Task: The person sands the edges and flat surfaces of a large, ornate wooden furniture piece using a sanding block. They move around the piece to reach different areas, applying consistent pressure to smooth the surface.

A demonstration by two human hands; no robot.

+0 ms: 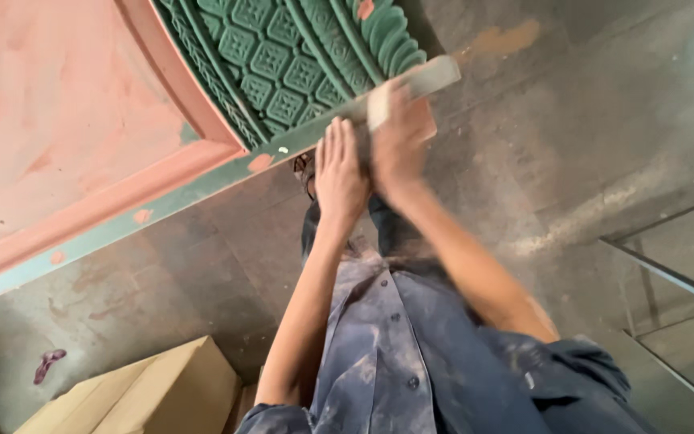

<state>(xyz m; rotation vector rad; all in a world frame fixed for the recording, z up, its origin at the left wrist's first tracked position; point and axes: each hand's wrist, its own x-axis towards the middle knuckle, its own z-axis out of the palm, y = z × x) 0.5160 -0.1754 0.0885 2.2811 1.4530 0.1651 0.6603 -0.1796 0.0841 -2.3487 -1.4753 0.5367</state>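
Sanding block (379,104), pale, small, pressed on grey-green edge strip (202,186) of carved green panel (283,56); strip's long axis runs lower-left to upper-right. Right hand (399,141) closed over block, motion-blurred. Left hand (339,173) flat, fingers extended, holding nothing, bracing beside strip. Cardboard box (154,390) on floor (564,120) below.

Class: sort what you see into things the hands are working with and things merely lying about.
In use: left hand; right hand; pale sanding block; green carved panel edge.
Lying about: cardboard box; purple scrap on floor; glass sheet.
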